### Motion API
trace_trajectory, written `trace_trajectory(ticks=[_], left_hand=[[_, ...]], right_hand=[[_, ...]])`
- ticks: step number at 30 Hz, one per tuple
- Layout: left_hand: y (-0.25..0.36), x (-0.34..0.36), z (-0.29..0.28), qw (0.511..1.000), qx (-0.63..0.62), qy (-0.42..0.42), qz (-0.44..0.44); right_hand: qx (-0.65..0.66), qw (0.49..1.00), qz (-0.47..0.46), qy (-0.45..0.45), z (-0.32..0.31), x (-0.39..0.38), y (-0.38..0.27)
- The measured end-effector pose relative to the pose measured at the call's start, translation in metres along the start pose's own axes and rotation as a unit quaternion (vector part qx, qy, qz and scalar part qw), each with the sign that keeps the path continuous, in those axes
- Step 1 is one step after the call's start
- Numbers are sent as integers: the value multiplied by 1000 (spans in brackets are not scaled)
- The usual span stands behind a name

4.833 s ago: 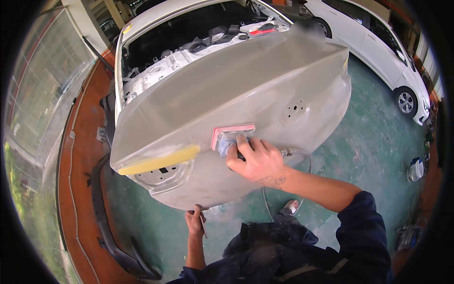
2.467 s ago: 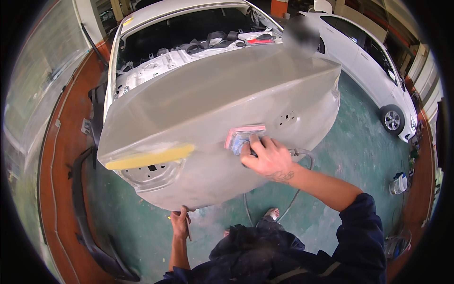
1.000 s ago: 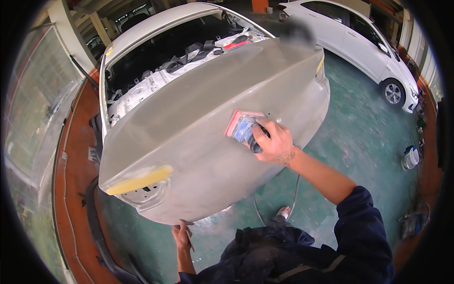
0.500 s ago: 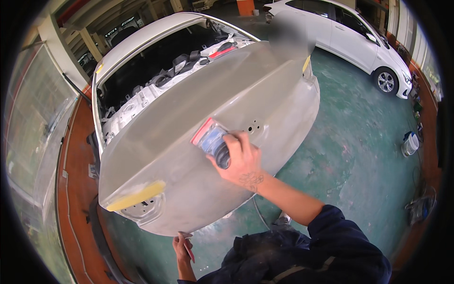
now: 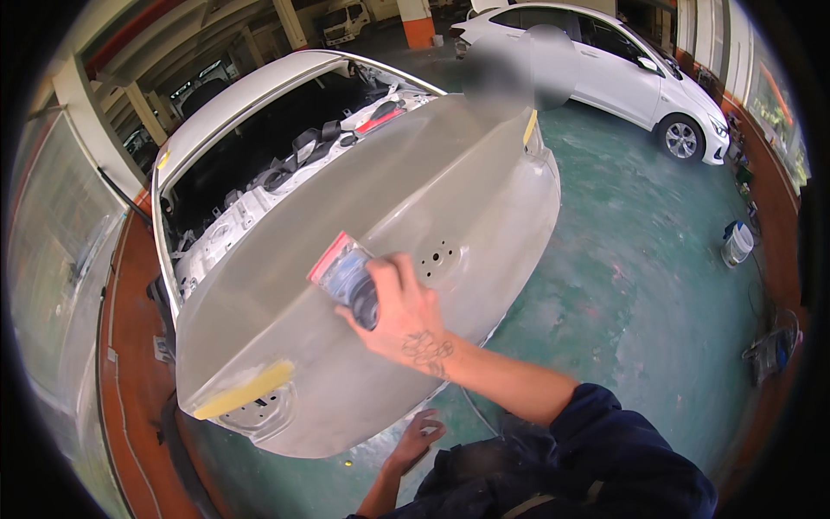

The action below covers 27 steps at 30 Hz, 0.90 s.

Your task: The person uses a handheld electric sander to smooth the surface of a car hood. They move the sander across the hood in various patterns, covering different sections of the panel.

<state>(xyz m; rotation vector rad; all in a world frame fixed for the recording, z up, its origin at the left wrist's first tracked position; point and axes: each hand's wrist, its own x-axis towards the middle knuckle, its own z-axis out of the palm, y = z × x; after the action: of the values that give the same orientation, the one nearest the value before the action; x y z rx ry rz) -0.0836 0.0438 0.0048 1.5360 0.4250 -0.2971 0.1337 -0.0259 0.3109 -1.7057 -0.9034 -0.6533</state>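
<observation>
Grey panel (image 5: 316, 350) below, right fingers (image 5: 405, 272) half-hide a tool (image 5: 346, 272) (sander, apparently).

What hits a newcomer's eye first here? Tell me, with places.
First, the large matte-grey trunk lid across the middle, with a yellow strip at its lower left. Next, the right hand gripping a red-edged sander over the lid's middle. Beyond, at upper right, a white sedan stands on the green floor.

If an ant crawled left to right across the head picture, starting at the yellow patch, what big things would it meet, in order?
Yellow patch → sander → right hand → car wheel → white bucket.
</observation>
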Motion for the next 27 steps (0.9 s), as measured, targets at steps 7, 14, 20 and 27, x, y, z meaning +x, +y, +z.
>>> trace_trajectory(ticks=[7, 14, 20, 27], left_hand=[[53, 123, 95, 958, -35, -197, 203], [20, 211, 178, 970, 98, -193, 106], [20, 298, 277, 955, 180, -157, 174], [237, 290, 402, 941, 93, -142, 294]], right_hand=[[11, 999, -3, -31, 0, 10, -1], [-28, 998, 43, -44, -69, 63, 91], [-141, 981, 18, -133, -166, 163, 226], [-116, 859, 10, -499, -210, 328, 317]])
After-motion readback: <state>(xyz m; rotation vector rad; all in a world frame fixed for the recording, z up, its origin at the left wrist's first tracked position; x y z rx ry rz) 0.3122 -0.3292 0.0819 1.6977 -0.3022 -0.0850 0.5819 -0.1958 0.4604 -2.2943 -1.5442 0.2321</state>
